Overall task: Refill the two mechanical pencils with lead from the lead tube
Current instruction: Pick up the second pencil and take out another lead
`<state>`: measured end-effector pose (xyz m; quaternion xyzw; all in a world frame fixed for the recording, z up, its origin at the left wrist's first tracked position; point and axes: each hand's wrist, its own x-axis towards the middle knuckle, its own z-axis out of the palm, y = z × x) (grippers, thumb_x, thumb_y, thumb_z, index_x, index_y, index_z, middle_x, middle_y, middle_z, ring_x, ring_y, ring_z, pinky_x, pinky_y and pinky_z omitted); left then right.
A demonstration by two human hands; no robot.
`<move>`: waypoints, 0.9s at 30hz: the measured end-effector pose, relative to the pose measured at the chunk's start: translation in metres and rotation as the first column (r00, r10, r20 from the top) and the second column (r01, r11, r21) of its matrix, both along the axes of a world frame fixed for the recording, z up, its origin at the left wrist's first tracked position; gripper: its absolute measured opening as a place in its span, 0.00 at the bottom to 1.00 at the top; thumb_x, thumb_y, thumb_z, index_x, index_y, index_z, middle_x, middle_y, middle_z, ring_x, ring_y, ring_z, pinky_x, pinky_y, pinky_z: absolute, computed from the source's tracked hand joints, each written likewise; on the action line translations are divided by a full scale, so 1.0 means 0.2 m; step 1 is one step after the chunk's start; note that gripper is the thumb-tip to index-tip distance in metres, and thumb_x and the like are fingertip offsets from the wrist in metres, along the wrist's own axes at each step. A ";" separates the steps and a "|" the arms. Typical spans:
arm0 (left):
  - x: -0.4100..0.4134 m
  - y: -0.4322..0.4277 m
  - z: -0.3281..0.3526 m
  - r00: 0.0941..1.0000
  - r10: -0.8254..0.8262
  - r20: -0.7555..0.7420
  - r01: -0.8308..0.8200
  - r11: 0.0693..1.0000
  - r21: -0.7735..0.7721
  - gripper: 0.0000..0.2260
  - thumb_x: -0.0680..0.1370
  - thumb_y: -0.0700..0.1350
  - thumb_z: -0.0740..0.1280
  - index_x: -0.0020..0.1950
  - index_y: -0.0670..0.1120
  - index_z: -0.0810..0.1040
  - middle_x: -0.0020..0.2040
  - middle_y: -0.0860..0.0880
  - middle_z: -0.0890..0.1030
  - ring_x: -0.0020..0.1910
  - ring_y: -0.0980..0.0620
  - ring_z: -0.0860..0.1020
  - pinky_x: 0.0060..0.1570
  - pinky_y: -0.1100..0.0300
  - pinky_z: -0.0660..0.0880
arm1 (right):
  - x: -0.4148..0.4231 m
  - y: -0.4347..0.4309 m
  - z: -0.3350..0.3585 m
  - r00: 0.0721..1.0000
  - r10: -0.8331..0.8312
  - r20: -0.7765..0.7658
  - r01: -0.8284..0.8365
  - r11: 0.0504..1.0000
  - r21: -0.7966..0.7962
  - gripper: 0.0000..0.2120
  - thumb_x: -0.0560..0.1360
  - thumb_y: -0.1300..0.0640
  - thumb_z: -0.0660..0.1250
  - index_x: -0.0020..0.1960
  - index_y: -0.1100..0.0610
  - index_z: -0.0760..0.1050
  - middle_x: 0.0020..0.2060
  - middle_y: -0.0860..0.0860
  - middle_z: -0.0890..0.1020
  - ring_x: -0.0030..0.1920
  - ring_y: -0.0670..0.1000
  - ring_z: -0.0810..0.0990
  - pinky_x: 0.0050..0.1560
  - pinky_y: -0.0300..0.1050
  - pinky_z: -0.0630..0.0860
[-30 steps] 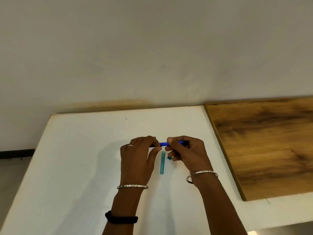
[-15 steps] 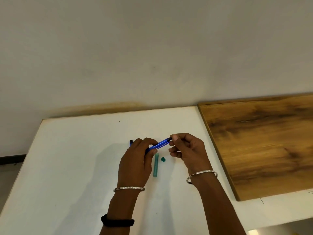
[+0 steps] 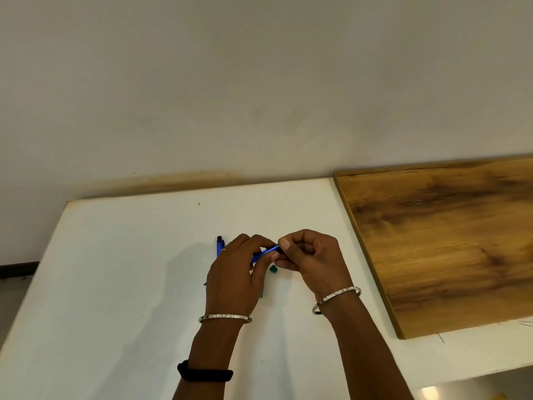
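Observation:
A blue mechanical pencil [image 3: 266,252] is held tilted above the white table [image 3: 115,269], between both hands. My left hand [image 3: 235,280] grips its lower part. My right hand [image 3: 310,259] pinches its upper, dark end with thumb and forefinger. A second blue pencil [image 3: 220,244] lies on the table behind my left hand, mostly hidden. The green lead tube [image 3: 262,293] lies under my left hand, only its near end showing. Its small green cap [image 3: 273,269] rests on the table between the hands.
A wooden board [image 3: 444,241] lies on the right part of the table, its left edge close to my right wrist. A pale wall [image 3: 230,82] rises behind the table. The table's left edge drops to the floor.
The pencil has tilted up at its right end and both hands have closed in on it. The second pencil has come into sight behind my left hand. The view shifted slightly left.

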<state>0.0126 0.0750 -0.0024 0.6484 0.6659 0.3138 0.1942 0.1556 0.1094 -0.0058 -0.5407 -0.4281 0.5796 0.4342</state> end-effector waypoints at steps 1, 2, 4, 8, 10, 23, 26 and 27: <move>0.00 0.00 0.00 1.000 0.003 0.002 -0.003 1.000 0.008 0.07 0.77 0.53 0.65 0.50 0.54 0.80 0.40 0.58 0.75 0.37 0.58 0.73 0.35 0.72 0.66 | 0.00 0.00 0.00 1.000 -0.008 -0.007 0.008 1.000 -0.012 0.04 0.75 0.64 0.69 0.47 0.65 0.81 0.38 0.62 0.85 0.37 0.58 0.86 0.40 0.45 0.84; 0.00 0.00 0.00 1.000 0.008 0.006 -0.008 1.000 0.012 0.05 0.77 0.52 0.65 0.49 0.54 0.79 0.40 0.58 0.75 0.36 0.58 0.73 0.35 0.72 0.66 | -0.01 0.00 0.00 1.000 -0.016 -0.015 0.015 1.000 -0.024 0.04 0.75 0.64 0.69 0.47 0.66 0.80 0.39 0.63 0.85 0.37 0.59 0.86 0.40 0.46 0.84; 0.00 0.01 -0.01 1.000 0.021 0.023 -0.021 1.000 0.017 0.05 0.76 0.52 0.66 0.48 0.54 0.79 0.39 0.59 0.75 0.36 0.59 0.73 0.34 0.72 0.65 | -0.01 0.00 0.00 0.997 -0.048 -0.066 0.044 0.997 -0.056 0.05 0.77 0.64 0.67 0.48 0.67 0.78 0.39 0.63 0.85 0.37 0.60 0.86 0.39 0.46 0.84; -0.02 0.02 -0.02 0.997 0.062 0.049 -0.062 0.998 0.001 0.06 0.75 0.56 0.66 0.48 0.56 0.79 0.39 0.58 0.76 0.36 0.63 0.72 0.34 0.73 0.64 | 0.04 0.03 0.00 0.983 -0.181 0.016 0.181 0.983 -0.032 0.05 0.77 0.63 0.67 0.48 0.66 0.78 0.37 0.60 0.86 0.36 0.56 0.87 0.39 0.47 0.84; -0.03 0.02 -0.03 0.995 0.073 0.060 -0.073 0.997 -0.009 0.07 0.74 0.56 0.66 0.48 0.57 0.80 0.39 0.58 0.76 0.36 0.63 0.73 0.34 0.72 0.65 | 0.07 0.03 -0.03 0.904 -0.219 0.367 0.198 0.976 0.094 0.05 0.75 0.59 0.70 0.46 0.61 0.80 0.37 0.54 0.86 0.36 0.51 0.86 0.42 0.46 0.84; -0.03 0.02 -0.03 0.993 0.083 0.085 -0.079 0.996 -0.049 0.08 0.73 0.57 0.68 0.49 0.57 0.81 0.40 0.57 0.78 0.35 0.61 0.74 0.35 0.72 0.67 | 0.03 0.00 -0.07 0.489 0.006 0.872 -0.031 0.999 0.010 0.14 0.72 0.47 0.72 0.55 0.53 0.79 0.47 0.50 0.85 0.47 0.50 0.81 0.51 0.42 0.75; -0.04 0.02 -0.04 0.993 0.084 0.082 -0.080 0.996 -0.048 0.08 0.73 0.57 0.68 0.49 0.57 0.81 0.40 0.57 0.78 0.35 0.60 0.74 0.35 0.70 0.68 | 0.03 0.01 -0.04 0.548 -0.112 0.829 0.014 0.992 0.125 0.13 0.72 0.47 0.73 0.52 0.53 0.79 0.40 0.49 0.85 0.37 0.44 0.79 0.42 0.34 0.73; -0.04 0.02 -0.04 0.993 0.085 0.085 -0.081 0.996 -0.047 0.08 0.73 0.57 0.68 0.49 0.57 0.81 0.40 0.57 0.78 0.35 0.60 0.74 0.35 0.70 0.69 | 0.02 0.01 -0.03 0.596 -0.167 0.785 0.045 0.983 0.176 0.11 0.72 0.48 0.73 0.50 0.53 0.80 0.37 0.48 0.83 0.33 0.43 0.77 0.39 0.31 0.71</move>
